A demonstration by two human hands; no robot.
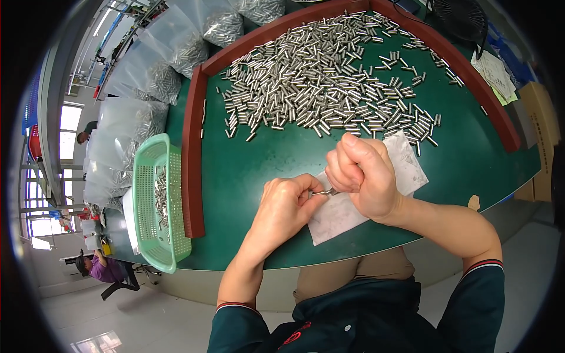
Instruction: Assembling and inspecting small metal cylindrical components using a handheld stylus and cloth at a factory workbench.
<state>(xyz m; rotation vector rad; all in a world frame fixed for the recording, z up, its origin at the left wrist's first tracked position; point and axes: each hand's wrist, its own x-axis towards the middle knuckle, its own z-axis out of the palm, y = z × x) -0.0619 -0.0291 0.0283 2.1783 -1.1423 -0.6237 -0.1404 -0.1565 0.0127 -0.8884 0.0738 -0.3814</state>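
My left hand (286,203) and my right hand (363,172) meet over a white cloth (335,217) on the green table (265,159). Between their fingertips they pinch a small metal pin (325,192). The left fingers hold one end; the right fist closes over the other end, and what else it grips is hidden. A large pile of loose metal pins (329,76) lies spread on the mat beyond my hands.
A red-brown raised border (193,153) fences the mat on the left and far side. A green plastic basket (158,203) with pins stands left of it. Clear bags of pins (153,70) are stacked at far left. A person sits far off at lower left.
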